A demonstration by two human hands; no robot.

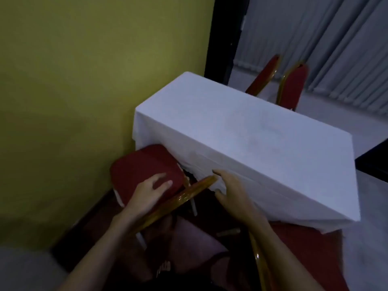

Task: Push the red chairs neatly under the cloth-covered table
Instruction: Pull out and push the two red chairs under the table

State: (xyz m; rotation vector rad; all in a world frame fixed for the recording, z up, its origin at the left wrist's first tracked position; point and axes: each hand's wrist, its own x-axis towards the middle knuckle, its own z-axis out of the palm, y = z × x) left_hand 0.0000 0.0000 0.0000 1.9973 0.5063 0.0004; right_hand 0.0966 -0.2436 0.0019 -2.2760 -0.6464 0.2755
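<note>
A table under a white cloth [252, 131] stands against the yellow wall. A red chair [136, 166] with a gold frame sits at the table's near left corner, its seat partly under the hanging cloth. My left hand [151, 192] lies over the gold top rail of its backrest, fingers pressed on the red padding. My right hand [233, 192] hovers at the rail's right end by the cloth, fingers spread and holding nothing. A second red chair [304, 246] is at the lower right, its gold rail under my right forearm.
Two more red chairs [291, 87] stand beyond the table's far side, in front of grey curtains. The yellow wall [73, 91] closes in the left side. A dark door frame [226, 49] rises behind the table. The floor near me is reddish.
</note>
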